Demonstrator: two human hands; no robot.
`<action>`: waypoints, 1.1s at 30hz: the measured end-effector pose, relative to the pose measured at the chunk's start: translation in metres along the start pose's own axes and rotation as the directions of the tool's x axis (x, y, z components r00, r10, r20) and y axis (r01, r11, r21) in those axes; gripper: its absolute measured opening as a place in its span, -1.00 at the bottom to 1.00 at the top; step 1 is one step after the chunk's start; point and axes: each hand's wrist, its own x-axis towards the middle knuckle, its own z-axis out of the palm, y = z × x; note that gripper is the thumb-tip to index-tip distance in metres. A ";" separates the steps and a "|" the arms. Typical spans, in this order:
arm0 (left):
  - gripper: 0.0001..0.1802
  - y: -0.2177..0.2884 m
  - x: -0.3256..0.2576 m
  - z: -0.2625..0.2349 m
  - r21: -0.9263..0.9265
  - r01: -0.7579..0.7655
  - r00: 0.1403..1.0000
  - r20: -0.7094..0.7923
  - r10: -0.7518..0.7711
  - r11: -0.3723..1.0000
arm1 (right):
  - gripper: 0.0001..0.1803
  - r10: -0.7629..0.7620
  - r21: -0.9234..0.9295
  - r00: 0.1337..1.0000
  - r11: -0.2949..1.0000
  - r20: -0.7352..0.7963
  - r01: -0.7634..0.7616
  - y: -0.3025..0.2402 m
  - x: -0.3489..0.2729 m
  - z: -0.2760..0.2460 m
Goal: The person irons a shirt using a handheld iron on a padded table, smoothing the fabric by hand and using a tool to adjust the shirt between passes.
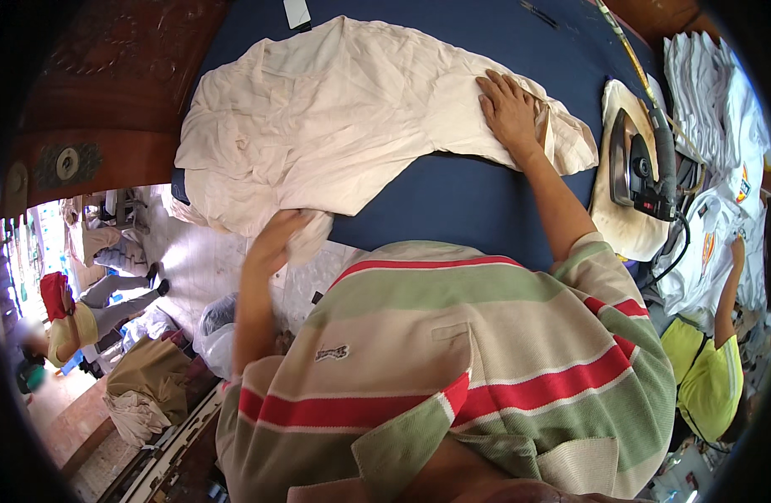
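A crumpled cream garment [318, 126] lies spread across a dark blue padded ironing table [452, 201]. My right hand [509, 109] presses flat on the garment's right part, fingers spread. My left hand [278, 239] grips the garment's lower edge where it hangs over the table's near side; it is a little blurred. My striped green, cream and red shirt fills the lower middle of the view.
An iron [635, 168] stands on a scorched cream pad [628, 226] at the table's right end, its cord trailing down. White garments [721, 109] are stacked far right. A person in yellow-green [712, 369] stands at the right; another person [75, 323] sits on the floor at left among bags.
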 end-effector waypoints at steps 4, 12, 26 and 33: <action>-0.47 -0.048 -0.066 -0.073 0.390 0.229 0.973 -0.132 -0.192 0.892 | -0.61 -0.007 0.007 1.000 1.000 0.005 0.007 -0.008 0.002 0.004; -0.70 0.025 0.050 0.052 0.927 -0.372 0.389 0.104 0.915 0.053 | -0.60 0.015 -0.010 1.000 1.000 0.012 -0.015 -0.002 -0.001 0.001; -0.71 0.233 0.275 0.124 0.975 -0.115 0.766 0.209 0.608 -0.190 | -0.48 0.101 -0.006 0.992 0.995 0.076 -0.101 -0.008 0.002 -0.004; -0.66 0.131 0.277 0.165 0.817 -0.517 0.452 0.513 0.730 -0.253 | -0.43 0.124 -0.039 0.983 0.992 0.134 -0.119 -0.007 0.001 -0.006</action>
